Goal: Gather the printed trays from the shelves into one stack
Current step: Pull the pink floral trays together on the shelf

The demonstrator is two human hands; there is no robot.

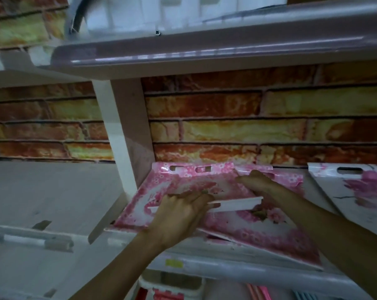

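on the shelf (237, 271) before the brick-patterned wall (226, 109), i see my left hand (178, 215) lying over the near pink floral trays (259, 230), fingers curled about a white tray edge (237, 205). my right hand (256, 182) reaches farther in, resting on the trays; its grip i cannot tell. another printed tray (356, 191) lies right, apart.

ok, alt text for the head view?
Both hands reach onto a shelf: the left hand and right hand hold pink floral printed trays lying overlapped. Another tray lies to the right, before a brick-pattern wall.
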